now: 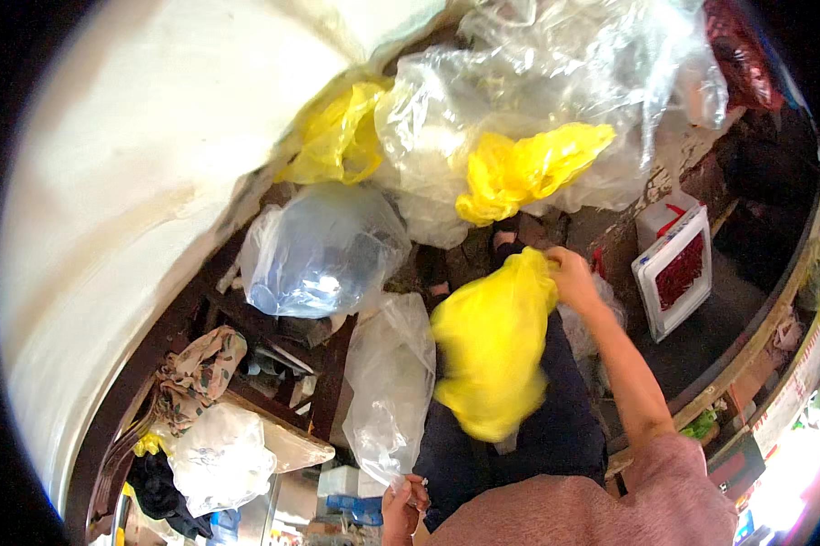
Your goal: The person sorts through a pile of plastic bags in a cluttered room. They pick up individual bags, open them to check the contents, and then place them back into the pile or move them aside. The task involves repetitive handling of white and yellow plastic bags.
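My right hand [573, 278] grips the gathered end of a yellow plastic bag [495, 348], which hangs over my lap and is blurred at its lower end. Near the bottom of the view, my left hand [406, 504] pinches the narrow end of a clear plastic bag [389, 382]. This clear bag stretches out beside my left leg and looks puffed with air. Ahead of my knees lies a crumpled yellow bag [532, 167], resting on a heap of large clear plastic bags [437, 102]. Another yellow bag [341, 133] lies at the heap's left side.
A bulging clear bag with bluish contents [328, 252] sits to the left. On the right, a white foam box [676, 273] holding dark red pieces stands tilted. A white plastic bag [220, 454] and a camouflage cloth [202, 372] are at the lower left. A pale sheet [144, 157] covers the upper left.
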### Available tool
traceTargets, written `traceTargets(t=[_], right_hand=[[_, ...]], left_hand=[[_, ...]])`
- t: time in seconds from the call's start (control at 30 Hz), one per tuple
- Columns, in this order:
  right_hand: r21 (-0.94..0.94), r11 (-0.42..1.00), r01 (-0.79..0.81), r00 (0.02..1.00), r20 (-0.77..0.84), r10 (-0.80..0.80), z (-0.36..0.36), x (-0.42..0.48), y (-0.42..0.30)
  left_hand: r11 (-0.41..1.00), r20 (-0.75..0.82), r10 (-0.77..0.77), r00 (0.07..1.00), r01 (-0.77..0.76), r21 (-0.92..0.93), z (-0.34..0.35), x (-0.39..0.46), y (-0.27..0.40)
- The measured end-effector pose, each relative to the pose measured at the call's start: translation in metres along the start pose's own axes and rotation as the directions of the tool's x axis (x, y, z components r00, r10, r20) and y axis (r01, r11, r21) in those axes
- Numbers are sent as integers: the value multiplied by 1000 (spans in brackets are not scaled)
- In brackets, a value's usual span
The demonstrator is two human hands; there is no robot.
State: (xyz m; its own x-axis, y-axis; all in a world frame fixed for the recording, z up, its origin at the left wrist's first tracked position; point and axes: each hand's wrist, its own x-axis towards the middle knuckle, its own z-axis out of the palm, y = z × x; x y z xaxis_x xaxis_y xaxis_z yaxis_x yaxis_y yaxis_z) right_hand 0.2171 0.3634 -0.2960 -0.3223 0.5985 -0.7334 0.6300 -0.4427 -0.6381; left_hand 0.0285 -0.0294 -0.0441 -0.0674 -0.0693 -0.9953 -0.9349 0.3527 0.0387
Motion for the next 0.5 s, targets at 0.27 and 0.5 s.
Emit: traceTargets(t=[0.27, 0.5], right_hand=[[748, 660, 77, 961, -233, 151, -16, -98, -64], [595, 787, 162, 977, 13, -211, 7, -229, -132]], left_hand=[[964, 185, 234, 954, -203, -173, -21, 16, -16], [919, 442, 346, 827, -204, -337, 19, 40, -23]])
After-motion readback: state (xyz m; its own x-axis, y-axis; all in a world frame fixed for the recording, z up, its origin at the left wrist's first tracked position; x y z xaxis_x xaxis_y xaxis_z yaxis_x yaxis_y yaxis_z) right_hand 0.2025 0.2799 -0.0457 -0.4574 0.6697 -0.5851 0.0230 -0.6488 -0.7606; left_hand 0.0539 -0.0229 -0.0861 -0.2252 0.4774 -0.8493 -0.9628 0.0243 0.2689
